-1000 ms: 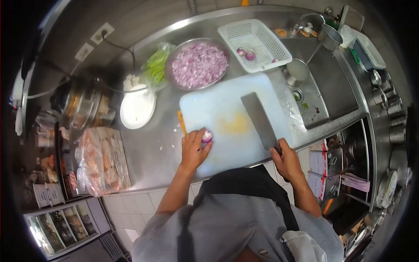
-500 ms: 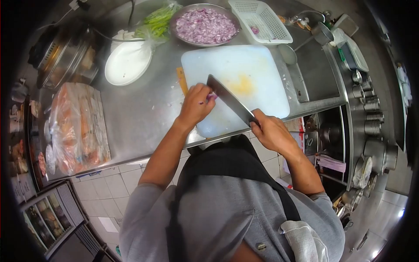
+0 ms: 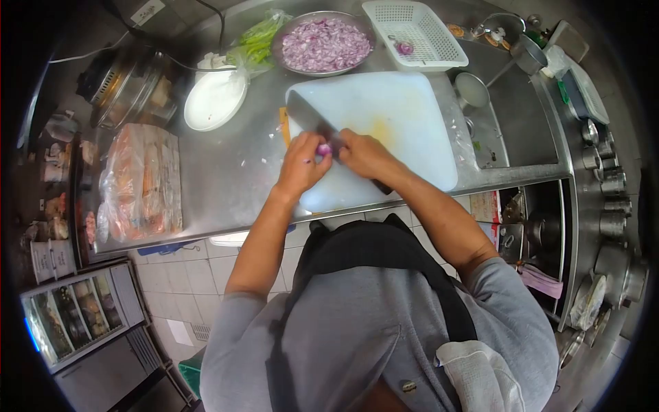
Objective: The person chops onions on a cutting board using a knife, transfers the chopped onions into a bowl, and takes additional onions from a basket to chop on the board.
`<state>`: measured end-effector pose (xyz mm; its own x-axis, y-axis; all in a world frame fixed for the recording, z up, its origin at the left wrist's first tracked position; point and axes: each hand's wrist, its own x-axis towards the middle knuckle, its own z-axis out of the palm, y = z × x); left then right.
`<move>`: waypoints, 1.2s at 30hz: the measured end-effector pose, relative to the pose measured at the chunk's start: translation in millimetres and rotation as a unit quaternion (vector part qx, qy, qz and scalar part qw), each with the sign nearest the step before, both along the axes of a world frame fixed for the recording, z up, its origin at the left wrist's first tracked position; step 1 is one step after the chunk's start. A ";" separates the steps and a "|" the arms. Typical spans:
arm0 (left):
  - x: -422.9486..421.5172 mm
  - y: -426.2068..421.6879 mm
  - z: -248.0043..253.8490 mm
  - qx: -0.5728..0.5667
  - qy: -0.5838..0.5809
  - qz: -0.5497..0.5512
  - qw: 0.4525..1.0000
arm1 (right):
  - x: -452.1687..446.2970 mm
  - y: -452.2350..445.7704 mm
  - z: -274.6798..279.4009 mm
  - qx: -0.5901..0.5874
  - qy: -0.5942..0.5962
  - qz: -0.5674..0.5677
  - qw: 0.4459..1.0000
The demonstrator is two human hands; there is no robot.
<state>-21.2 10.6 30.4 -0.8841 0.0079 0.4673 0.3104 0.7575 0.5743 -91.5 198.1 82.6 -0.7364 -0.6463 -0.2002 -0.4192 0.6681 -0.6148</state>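
My left hand (image 3: 300, 163) is closed around a small peeled red onion (image 3: 325, 148), held at the left side of the white cutting board (image 3: 405, 103). My right hand (image 3: 367, 156) is closed on the broad-bladed kitchen knife (image 3: 305, 111), with its fingers close to the onion. The blade slants up and left over the board, and the dark handle end shows below my right wrist. Fingers hide the middle of the knife. A wooden-coloured strip (image 3: 284, 123) sticks out at the board's left edge.
Behind the board stand a metal bowl of chopped red onion (image 3: 326, 44) and a white perforated basket (image 3: 449, 51) holding an onion. Leafy greens in plastic (image 3: 257, 41), a white oval plate (image 3: 216, 103) and a bagged stack (image 3: 141, 182) lie leftward. At right is a sink (image 3: 525, 117).
My right hand has moved left and up, close to my left hand. The knife has shifted left, its tip now near the board's upper left corner. The camera view has shifted slightly.
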 end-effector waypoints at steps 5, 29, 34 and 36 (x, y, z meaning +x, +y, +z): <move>-13.3 16.8 0.2 -0.106 -0.011 0.026 0.994 | -11.4 63.4 14.1 0.033 -0.010 0.035 0.999; 1.1 -13.7 -12.4 0.005 -0.009 0.027 1.000 | 50.6 76.2 40.8 0.135 0.028 0.041 0.990; 3.4 -11.4 -16.2 0.045 0.026 0.024 0.998 | 56.9 70.2 60.3 0.113 0.048 0.048 0.991; 2.6 -10.5 -19.4 0.063 0.049 0.020 0.997 | 55.0 65.1 41.0 0.130 0.038 0.053 0.989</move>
